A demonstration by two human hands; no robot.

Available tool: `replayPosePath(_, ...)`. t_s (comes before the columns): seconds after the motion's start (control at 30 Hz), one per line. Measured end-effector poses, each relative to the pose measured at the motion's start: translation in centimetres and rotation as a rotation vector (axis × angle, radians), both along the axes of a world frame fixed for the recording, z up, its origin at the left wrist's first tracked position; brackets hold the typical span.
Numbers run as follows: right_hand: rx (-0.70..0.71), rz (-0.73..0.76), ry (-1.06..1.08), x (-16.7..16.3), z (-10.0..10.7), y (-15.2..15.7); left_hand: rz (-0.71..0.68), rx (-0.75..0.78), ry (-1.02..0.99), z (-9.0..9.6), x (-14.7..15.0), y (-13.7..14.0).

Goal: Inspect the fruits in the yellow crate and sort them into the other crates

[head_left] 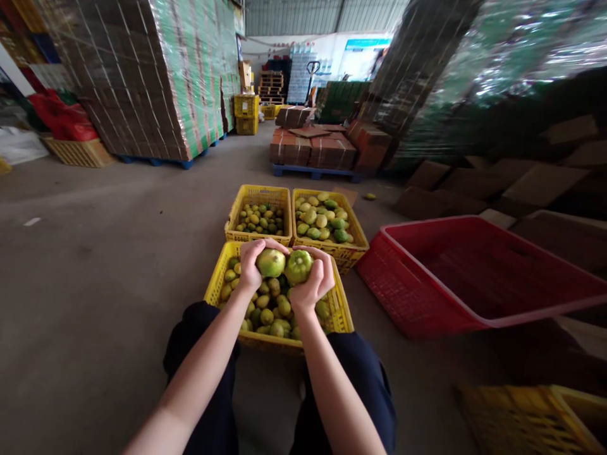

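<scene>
My left hand [250, 264] is wrapped round a yellow-green lemon [270, 263]. Beside it, my right hand [315, 283] grips a greener lemon [298, 266], its ribbed stem end facing me. The two fruits are held up side by side, close together, above the near yellow crate [344, 309]. That crate stands between my knees and holds many green and yellow lemons [266, 316]; my hands and forearms hide part of them. Just beyond are a back left crate [232, 215] with smaller fruit and a back right crate [356, 243] with larger, paler fruit.
To the right sits a large red crate [417, 278], with another yellow crate [516, 411] at lower right. Flattened cartons [441, 186] lie behind the red crate. Ahead, carton bundles [313, 148] rest on a blue pallet [315, 172]. Wrapped stacks [142, 76] rise at left. A loose fruit [370, 196] lies on the floor.
</scene>
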State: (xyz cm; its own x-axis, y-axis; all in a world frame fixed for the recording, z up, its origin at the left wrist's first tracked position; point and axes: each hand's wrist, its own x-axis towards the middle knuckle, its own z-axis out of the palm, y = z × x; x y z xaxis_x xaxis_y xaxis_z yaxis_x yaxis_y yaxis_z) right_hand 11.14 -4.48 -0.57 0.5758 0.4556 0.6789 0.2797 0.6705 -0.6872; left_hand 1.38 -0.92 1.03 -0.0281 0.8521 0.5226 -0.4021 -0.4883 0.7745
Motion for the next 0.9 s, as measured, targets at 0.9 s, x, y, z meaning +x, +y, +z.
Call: replayPosePath(0.9,-0.515,0.248,0.454,-0.6,-1.0,2.4,-0.140,-1.046,-0.429,1.5,0.4,1.9)
